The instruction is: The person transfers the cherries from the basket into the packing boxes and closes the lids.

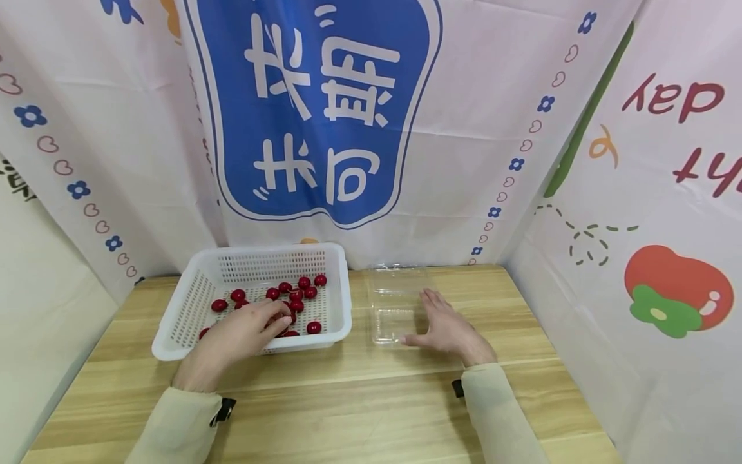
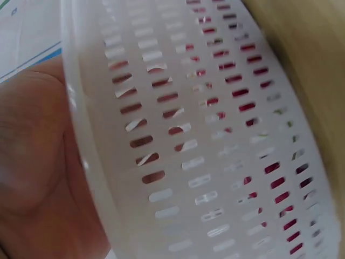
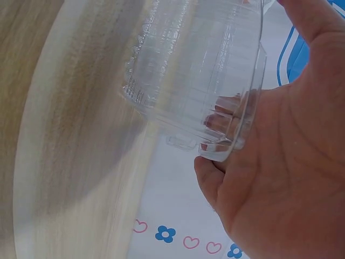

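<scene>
Several dark red cherries (image 1: pixel 297 305) lie in a white slotted plastic basket (image 1: pixel 342 290) at the left of the table. Over the basket's near rim reaches my left hand (image 1: pixel 246 328), its bent fingers down among the cherries. The fingertips are partly hidden, so a held cherry cannot be made out. In the left wrist view the basket wall (image 2: pixel 178 216) covers most of that hand. A clear plastic box (image 1: pixel 391 325) with its lid raised stands right of the basket. My right hand (image 1: pixel 449 328) rests against its right side, thumb near the front corner and extended fingers farther back.
The wooden table (image 1: pixel 348 412) extends in front of both containers. A printed cloth (image 1: pixel 458 161) hangs behind the table, and more cloth walls the left and right sides. Basket and box stand close to the back cloth, a narrow gap between them.
</scene>
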Motion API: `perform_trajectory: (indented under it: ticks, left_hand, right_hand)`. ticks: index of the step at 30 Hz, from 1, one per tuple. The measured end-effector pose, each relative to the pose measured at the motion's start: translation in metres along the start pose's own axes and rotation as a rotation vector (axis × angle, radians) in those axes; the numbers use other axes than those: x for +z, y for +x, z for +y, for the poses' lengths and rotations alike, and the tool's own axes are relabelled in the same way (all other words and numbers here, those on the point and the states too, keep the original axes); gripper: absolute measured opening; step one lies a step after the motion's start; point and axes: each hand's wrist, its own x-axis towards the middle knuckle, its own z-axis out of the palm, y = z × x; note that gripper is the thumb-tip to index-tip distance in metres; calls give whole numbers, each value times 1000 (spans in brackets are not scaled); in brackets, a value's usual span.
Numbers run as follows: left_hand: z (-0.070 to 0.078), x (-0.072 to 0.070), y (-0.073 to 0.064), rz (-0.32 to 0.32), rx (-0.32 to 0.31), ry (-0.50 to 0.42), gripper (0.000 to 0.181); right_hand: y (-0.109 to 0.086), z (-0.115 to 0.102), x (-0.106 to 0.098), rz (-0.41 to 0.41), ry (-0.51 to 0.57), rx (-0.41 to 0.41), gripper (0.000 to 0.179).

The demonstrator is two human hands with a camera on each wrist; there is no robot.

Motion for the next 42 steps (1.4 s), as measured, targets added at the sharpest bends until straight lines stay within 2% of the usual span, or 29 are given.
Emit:
perform_trajectory:
  ticks: [7,12,17,30,38,42]
  left_hand:
    - [-11,-5,18,-116,-28,41,14]
    - [-12,-8,29,-209,-59,56,16]
    - [-12,-6,37,-273,-52,85,13]
    - [-14,1,45,-332,-45,119,13]
    - [-14,1,46,-334,-50,113,12]
    - [-14,0,46,-344,-58,101,12]
  right_hand:
    - [1,1,-1,-3,2,1,134]
    - [1,2,0,-2,2,0,135]
    - [0,3,0,-3,6,1,135]
    - [3,3,0,-4,10,-10,135]
    - [0,5,-6,-31,119,-29,130]
    - [-1,11,-12,-58,154,-72,123]
